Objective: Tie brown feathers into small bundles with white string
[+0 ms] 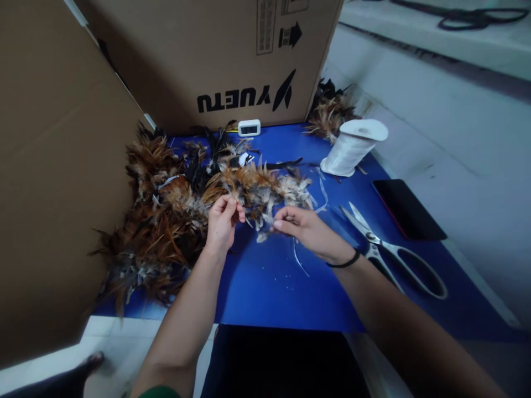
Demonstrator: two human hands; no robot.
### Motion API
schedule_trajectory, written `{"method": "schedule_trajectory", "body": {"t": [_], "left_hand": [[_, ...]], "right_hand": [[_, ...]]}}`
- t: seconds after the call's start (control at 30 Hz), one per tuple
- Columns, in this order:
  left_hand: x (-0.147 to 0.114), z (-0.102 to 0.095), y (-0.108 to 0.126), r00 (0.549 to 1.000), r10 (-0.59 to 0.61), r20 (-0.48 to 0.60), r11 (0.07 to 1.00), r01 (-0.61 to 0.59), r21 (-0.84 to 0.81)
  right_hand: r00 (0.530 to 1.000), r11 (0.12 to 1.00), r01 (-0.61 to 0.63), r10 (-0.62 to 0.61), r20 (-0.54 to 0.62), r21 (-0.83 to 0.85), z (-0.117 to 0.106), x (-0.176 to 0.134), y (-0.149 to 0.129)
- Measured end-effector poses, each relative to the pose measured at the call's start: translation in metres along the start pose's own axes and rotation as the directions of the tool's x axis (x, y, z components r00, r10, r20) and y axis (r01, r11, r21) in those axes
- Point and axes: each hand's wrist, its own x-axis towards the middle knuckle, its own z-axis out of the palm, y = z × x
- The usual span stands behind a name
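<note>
My left hand (223, 224) pinches thumb and fingertips together at the near edge of a pile of brown and grey feathers (249, 182); what lies between them is too small to make out. To its right, my right hand (302, 226) is closed too, thumb against forefinger, beside pale feather tufts (264, 226). Whatever it grips is hidden. A thin clear strand (299, 260) trails on the blue table (286, 298) below the right hand. Larger bunches of brown and black feathers (153, 232) lie left of my left hand.
Right of my hands lie metal scissors (373, 239) with parted blades, and a dark phone (409, 209). A white spool (352, 149) stands behind them, near more feathers (329, 116). Cardboard boxes (166, 61) wall the back and left. A small white digital display (249, 128) sits at the back.
</note>
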Motion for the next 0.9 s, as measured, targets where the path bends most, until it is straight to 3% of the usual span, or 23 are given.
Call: {"method": "schedule_trajectory", "body": {"t": [0.1,0.2,0.5,0.63,0.73,0.8,0.9], "left_hand": [[-0.002,0.003,-0.002,0.999,-0.046,0.029,0.999,0.045,0.023],[-0.004,0.005,-0.004,0.996,-0.076,0.048,0.996,0.074,0.043],[-0.004,0.003,-0.004,0.995,-0.098,0.028,0.995,0.098,0.016],[-0.001,0.000,0.002,0.998,-0.057,-0.032,0.998,0.057,-0.015],[0.001,-0.002,0.005,0.997,-0.029,-0.073,0.999,0.026,-0.044],[0.003,-0.004,0.007,0.995,-0.023,-0.095,0.998,0.016,-0.068],[0.004,-0.007,0.010,0.991,-0.013,-0.131,0.994,-0.001,-0.106]], "right_hand": [[0.987,0.941,-0.142,0.158,-0.028,0.308,-0.009,0.002,0.000],[0.974,0.878,-0.188,0.223,-0.028,0.440,-0.012,0.003,0.005],[0.973,0.886,-0.180,0.224,-0.054,0.427,-0.009,0.005,0.018],[0.981,0.947,-0.129,0.166,-0.103,0.295,-0.006,0.003,0.020],[0.997,0.998,-0.060,0.061,-0.052,0.021,-0.002,0.001,0.018],[0.998,0.974,0.049,-0.058,-0.034,-0.220,0.000,0.002,0.014],[0.970,0.867,0.171,-0.231,-0.073,-0.469,0.005,0.010,0.005]]}}
